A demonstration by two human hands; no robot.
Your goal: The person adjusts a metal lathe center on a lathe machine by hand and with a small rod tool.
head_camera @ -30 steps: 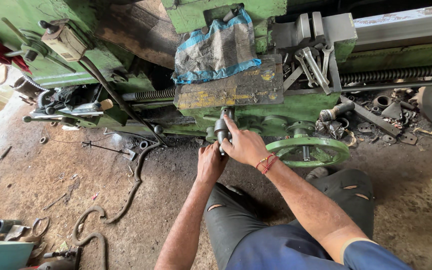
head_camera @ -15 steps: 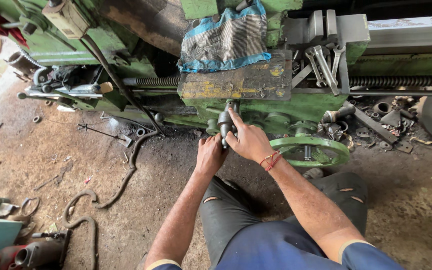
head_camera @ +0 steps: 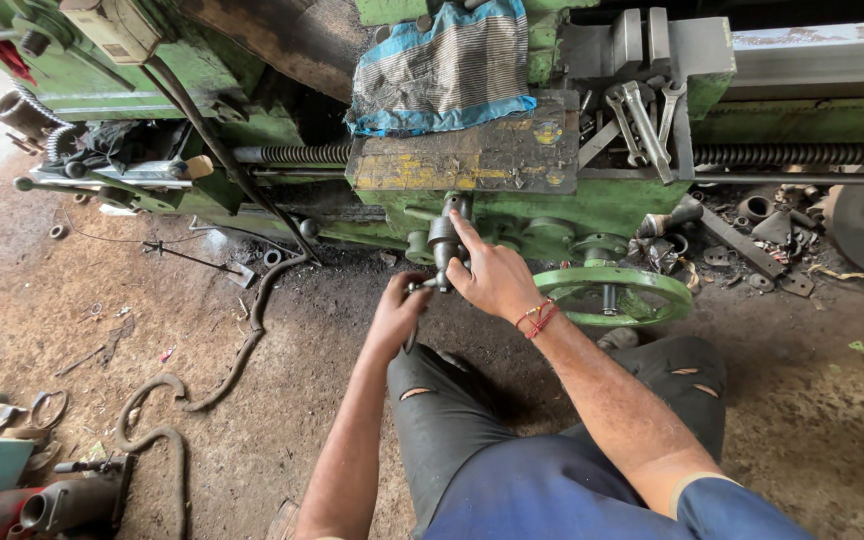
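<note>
Below the head camera stands one green lathe (head_camera: pixel 252 90) on a dirt floor, one striped cloth (head_camera: pixel 442 65) draped over its carriage. One green handwheel (head_camera: pixel 614 293) sits low at the front, three spanners (head_camera: pixel 642 115) rest above it. One dark lever handle (head_camera: pixel 444 240) projects from the apron. Right hand (head_camera: pixel 494 278) wraps it, forefinger stretched upward. Left hand (head_camera: pixel 399 312) is closed on one thin metal tool (head_camera: pixel 418 287) just beneath.
</note>
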